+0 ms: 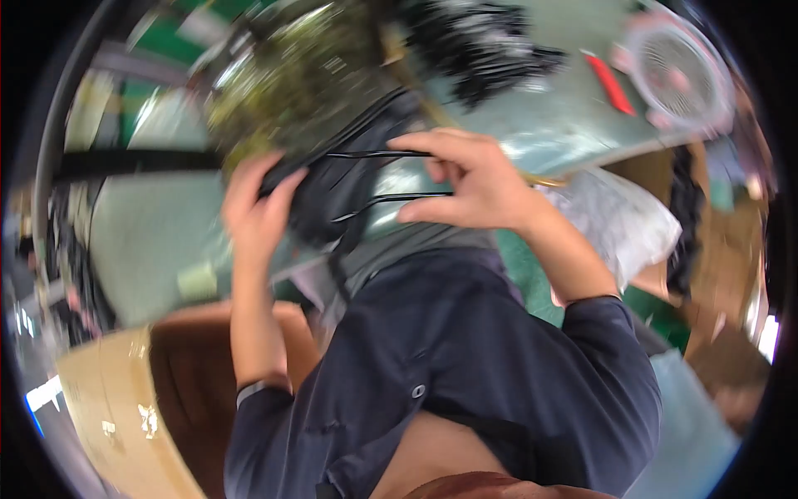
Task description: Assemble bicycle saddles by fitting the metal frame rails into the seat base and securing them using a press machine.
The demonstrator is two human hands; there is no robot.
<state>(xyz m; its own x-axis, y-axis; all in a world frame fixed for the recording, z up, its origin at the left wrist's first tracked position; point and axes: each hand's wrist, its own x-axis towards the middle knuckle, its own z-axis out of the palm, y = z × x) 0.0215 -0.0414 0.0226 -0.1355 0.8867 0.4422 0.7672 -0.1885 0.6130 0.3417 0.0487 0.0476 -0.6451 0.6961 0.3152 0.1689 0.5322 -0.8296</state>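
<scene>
Dark shirt (474, 333), left hand (256, 195) clamped on black bag (320, 204), right hand (475, 180) spread at cords (407, 197), green table (141, 241), fan (677, 75), carton (112, 399)

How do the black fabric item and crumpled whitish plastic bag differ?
The black fabric item is dark, the crumpled whitish plastic bag pale. The left hand holds the fabric item; no hand holds the plastic bag. The plastic bag sits right of the fabric item. Both look pliable.

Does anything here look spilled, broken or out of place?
Nothing clearly stands out, though blur hides fine detail. The black fabric item at the left hand shows no obvious damage, and the red tool lies beside the fan without looking misplaced.
</scene>
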